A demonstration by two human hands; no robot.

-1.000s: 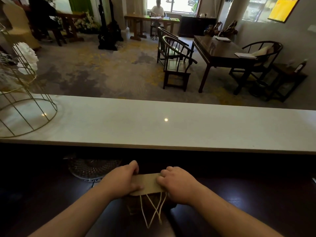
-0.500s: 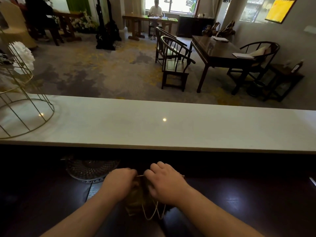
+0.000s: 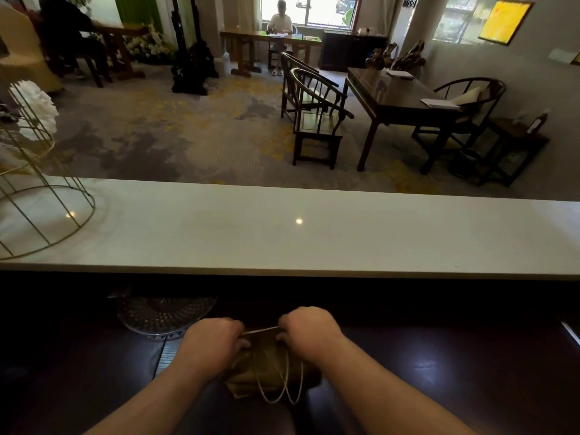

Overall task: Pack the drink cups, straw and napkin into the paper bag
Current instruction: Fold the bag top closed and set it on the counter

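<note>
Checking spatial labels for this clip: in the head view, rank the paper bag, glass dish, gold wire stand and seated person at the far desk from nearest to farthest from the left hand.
From the left hand:
1. Paper bag, gripped, right beside it.
2. Glass dish, just ahead-left on the dark counter.
3. Gold wire stand, far left on the white ledge.
4. Seated person, across the room by the window.

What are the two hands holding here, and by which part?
Both the left hand and the right hand grip the paper bag at its top edge, one at each end. Its cord handles hang loose, unheld.
</note>
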